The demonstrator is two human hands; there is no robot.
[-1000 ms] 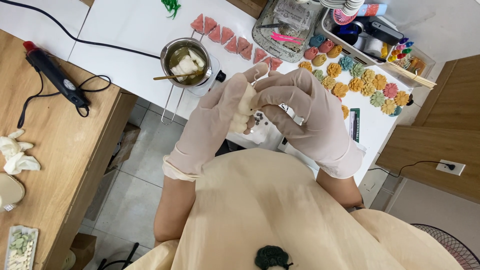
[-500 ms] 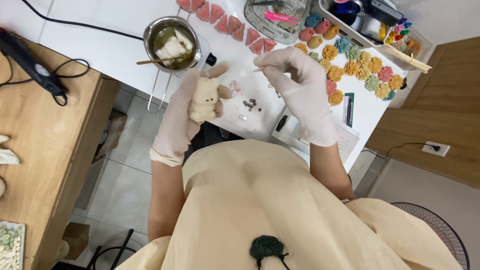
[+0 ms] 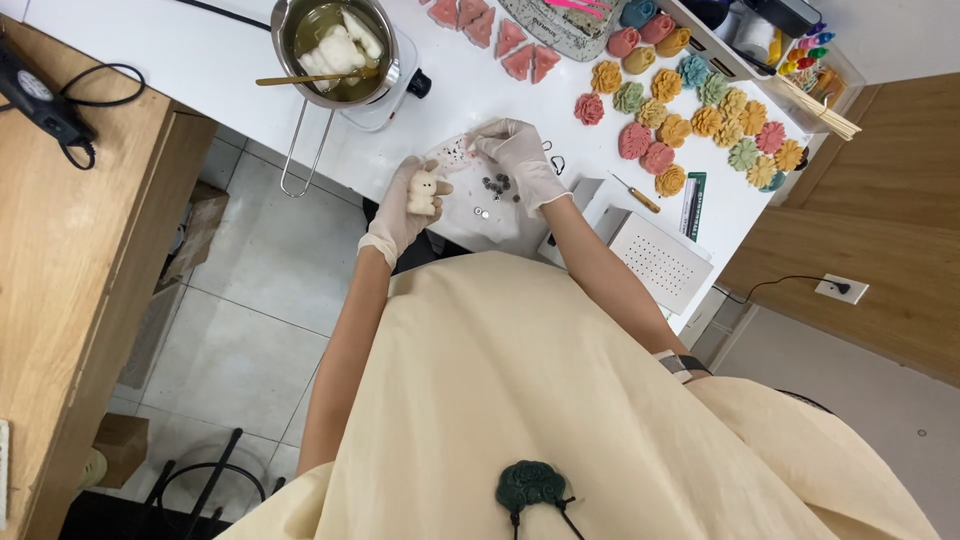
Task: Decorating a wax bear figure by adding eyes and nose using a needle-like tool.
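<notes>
Two gloved hands are at work over the white desk (image 3: 200,70). At the far left a black cable (image 3: 95,100) lies on the wooden side table (image 3: 80,260). Next comes the steel pot (image 3: 335,45) of melted wax with a wooden stick across it. Your left hand (image 3: 400,205) is closed around a small cream bunny figure (image 3: 424,192), held upright just off the desk edge. Your right hand (image 3: 518,160) reaches down with fingertips pinched together over the small dark beads (image 3: 497,184) on a white sheet; whether it grips one, you cannot tell. Further right lie colourful flower-shaped pieces (image 3: 700,125).
</notes>
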